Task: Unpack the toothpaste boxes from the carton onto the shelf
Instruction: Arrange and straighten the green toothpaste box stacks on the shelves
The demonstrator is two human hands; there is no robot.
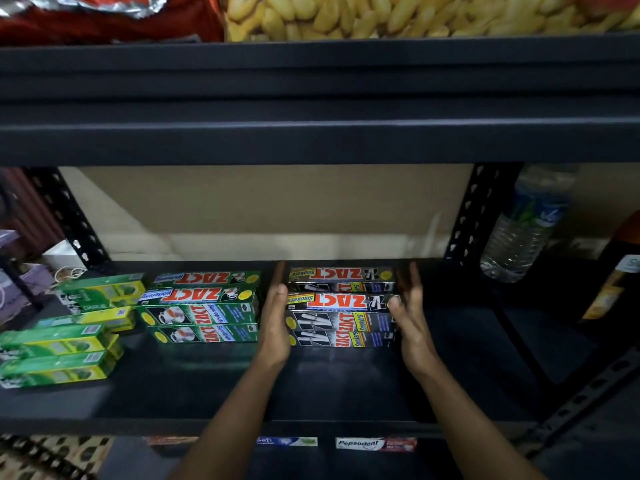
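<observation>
Black Zact Smokers toothpaste boxes (pixel 341 306) sit stacked mid-way along the shelf (pixel 346 382), toward its back edge, just beside green Zact Whitening boxes (pixel 204 306). My left grip (pixel 275 323) and right grip (pixel 410 320) flank the stack's short ends, fingers straight, clamped on nothing. I judge the boxes light, stiff and slick; squeeze them gently by the ends

A small shop: slotted metal shelving (pixel 478 209) stocked with rows of toothpaste boxes (pixel 204 296); bagged snacks (pixel 381 15) above.
</observation>
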